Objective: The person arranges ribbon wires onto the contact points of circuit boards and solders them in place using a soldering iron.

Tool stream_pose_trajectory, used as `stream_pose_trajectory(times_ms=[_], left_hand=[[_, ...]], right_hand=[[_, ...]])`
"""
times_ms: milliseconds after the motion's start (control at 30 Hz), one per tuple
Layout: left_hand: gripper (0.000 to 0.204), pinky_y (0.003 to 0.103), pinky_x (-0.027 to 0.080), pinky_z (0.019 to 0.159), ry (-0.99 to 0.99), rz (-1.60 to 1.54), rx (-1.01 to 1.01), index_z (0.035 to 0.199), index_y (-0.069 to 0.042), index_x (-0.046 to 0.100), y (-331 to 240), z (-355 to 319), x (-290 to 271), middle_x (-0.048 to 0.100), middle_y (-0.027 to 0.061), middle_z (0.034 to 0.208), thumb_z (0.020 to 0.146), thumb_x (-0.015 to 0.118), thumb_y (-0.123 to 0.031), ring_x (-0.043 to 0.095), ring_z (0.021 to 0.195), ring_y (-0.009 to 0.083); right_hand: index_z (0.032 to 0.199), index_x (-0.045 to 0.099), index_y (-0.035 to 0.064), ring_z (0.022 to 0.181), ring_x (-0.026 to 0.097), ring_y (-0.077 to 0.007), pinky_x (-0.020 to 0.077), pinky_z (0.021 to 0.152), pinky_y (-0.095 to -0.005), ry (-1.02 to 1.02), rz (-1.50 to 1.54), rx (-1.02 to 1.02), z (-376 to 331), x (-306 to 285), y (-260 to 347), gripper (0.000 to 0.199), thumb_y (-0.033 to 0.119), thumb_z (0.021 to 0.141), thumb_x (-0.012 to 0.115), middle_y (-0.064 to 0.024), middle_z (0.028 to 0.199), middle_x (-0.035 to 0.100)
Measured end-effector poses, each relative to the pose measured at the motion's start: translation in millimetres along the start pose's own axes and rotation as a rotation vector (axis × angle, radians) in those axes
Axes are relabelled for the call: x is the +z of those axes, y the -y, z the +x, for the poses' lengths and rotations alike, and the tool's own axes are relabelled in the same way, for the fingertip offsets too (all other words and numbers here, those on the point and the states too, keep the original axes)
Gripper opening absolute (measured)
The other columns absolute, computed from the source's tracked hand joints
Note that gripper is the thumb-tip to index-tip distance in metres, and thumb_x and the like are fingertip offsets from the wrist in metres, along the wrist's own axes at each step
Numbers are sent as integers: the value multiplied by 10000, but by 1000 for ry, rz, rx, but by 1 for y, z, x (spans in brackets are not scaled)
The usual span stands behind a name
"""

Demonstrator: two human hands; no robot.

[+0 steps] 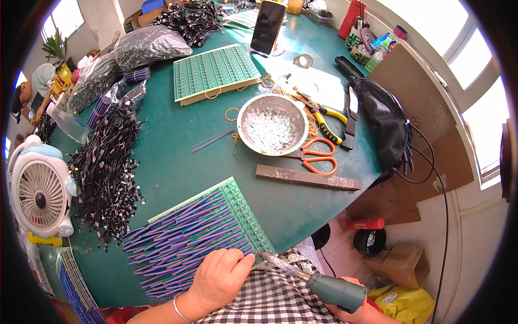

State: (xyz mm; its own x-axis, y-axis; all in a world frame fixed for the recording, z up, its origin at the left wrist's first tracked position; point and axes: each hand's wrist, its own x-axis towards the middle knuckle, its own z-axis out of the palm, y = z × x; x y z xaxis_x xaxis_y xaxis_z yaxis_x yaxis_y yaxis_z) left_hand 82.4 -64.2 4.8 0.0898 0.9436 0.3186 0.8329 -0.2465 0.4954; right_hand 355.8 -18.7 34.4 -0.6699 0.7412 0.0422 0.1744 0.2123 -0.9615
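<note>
A green circuit board panel (245,213) lies at the near edge of the teal table, with rows of blue and purple wires (178,243) laid across it. My left hand (221,276) rests on the board's near right corner, fingers curled on the wires. My right hand (353,310) is mostly hidden behind the grey-green handle of a soldering iron (324,286) that it grips. The iron's metal tip points left and touches the board's near edge beside my left fingers.
A metal bowl (273,125) of solder scraps, orange scissors (318,156), a metal bar (307,177) and yellow pliers (329,121) lie mid-table. Black wire bundles (105,167) and a small fan (39,194) are at left. Another green panel (215,71), a phone (268,27) and a black mesh bag (386,124) are beyond.
</note>
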Motion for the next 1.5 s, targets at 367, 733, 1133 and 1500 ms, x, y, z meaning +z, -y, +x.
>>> stream_pose_trajectory(times_ms=[367,733,1133,1500], left_hand=[[193,325,411,550,3,11,-4,834,-34,618,-1,1,-1,496,58,739,645,621,2,501,630,219],[196,328,414,553,19,7,-9,841,-39,620,-1,-1,-1,502,58,750,648,628,-6,509,640,219],[199,326,417,553,12,-12,-7,841,-42,621,0,1,-1,503,59,747,646,628,-6,509,632,217],[206,328,410,541,6,9,11,848,-45,621,0,0,0,502,59,746,645,632,-13,501,625,216]], right_hand=[[1166,430,-54,955,577,-268,449,844,-357,26,-13,-26,0,-4,2,455,40,771,637,-198,1053,575],[1190,414,-52,963,574,-270,450,841,-371,18,34,-18,-4,-2,-9,482,46,772,633,-204,1079,563],[1142,452,-62,917,588,-254,458,814,-343,26,-75,41,-4,-3,0,418,37,772,618,-190,1025,589],[1109,467,-61,922,587,-257,451,818,-344,45,-121,61,-6,-5,-1,380,16,769,617,-184,1028,586]])
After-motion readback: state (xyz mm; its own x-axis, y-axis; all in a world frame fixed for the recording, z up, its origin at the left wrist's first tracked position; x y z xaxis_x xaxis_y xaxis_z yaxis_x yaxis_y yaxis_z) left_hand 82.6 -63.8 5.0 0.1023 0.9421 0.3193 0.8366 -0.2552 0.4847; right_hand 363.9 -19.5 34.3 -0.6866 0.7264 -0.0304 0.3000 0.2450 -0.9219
